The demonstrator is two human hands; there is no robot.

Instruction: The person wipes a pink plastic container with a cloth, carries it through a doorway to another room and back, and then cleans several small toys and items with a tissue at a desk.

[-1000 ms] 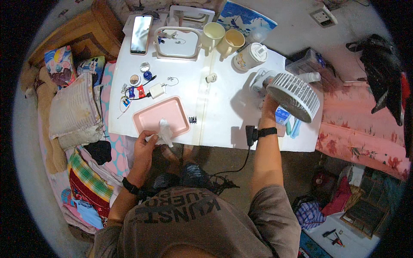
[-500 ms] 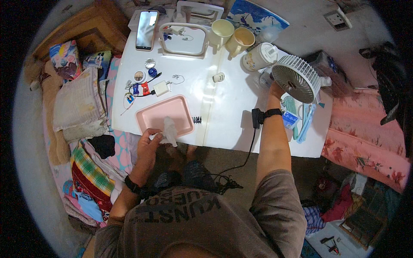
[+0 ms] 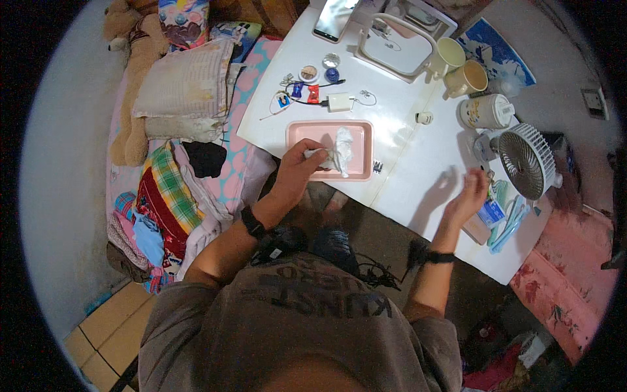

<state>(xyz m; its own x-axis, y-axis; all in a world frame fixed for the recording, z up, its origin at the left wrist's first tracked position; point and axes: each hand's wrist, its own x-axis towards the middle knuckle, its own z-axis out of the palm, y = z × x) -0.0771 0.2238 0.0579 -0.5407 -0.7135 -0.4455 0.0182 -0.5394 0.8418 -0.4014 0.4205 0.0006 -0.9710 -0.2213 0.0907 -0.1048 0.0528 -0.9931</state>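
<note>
A crumpled white tissue (image 3: 343, 153) hangs from my left hand (image 3: 302, 166), whose thumb and fingers are pinched on it. It is over the pink rectangular tray (image 3: 371, 140) at the table's near edge. My right hand (image 3: 469, 193) is raised over the right side of the table, fingers loosely apart with nothing visible in them. Just beyond it stands a white fan (image 3: 526, 160) with a dark grille, apart from the hand. Beside that hand lie a blue-and-white packet (image 3: 491, 212) and light-blue toothbrush-like sticks (image 3: 511, 225).
A framed mirror (image 3: 398, 47), two yellow mugs (image 3: 467, 80), a white lidded jar (image 3: 484, 111) and a phone (image 3: 335, 23) stand at the back. A white charger (image 3: 339, 102) with cable lies behind the tray. A bed with folded blankets (image 3: 179, 209) is at left.
My right hand has let go of the fan and drawn back toward me. My left hand has brought the tissue further over the tray. The whole view has turned and shifted.
</note>
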